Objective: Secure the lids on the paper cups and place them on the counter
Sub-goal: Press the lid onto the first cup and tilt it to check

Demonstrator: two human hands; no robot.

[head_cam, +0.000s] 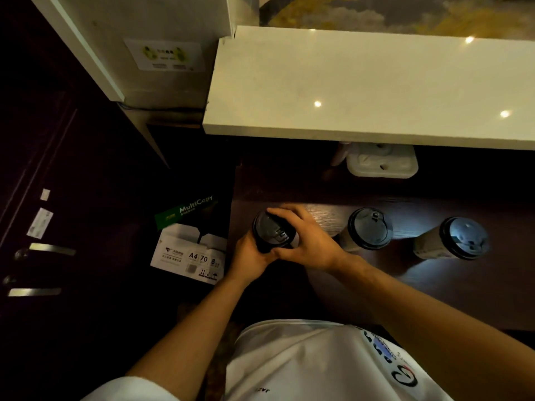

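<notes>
A paper cup with a black lid [269, 231] sits at the left end of the dark wooden desk [405, 279]. My left hand [251, 257] wraps its near side from below. My right hand [304, 241] lies over the lid's right side, fingers curled on the rim. To the right stand a second lidded cup [369, 229] and a third lidded cup [463, 238], both with black lids on and apart from my hands. The white counter [362, 91] runs above and behind the desk, its top bare.
A white power strip [382, 164] lies under the counter's front edge. A box of A4 copy paper [192, 244] stands on the floor left of the desk. Dark drawers with metal handles [52, 249] are at the far left.
</notes>
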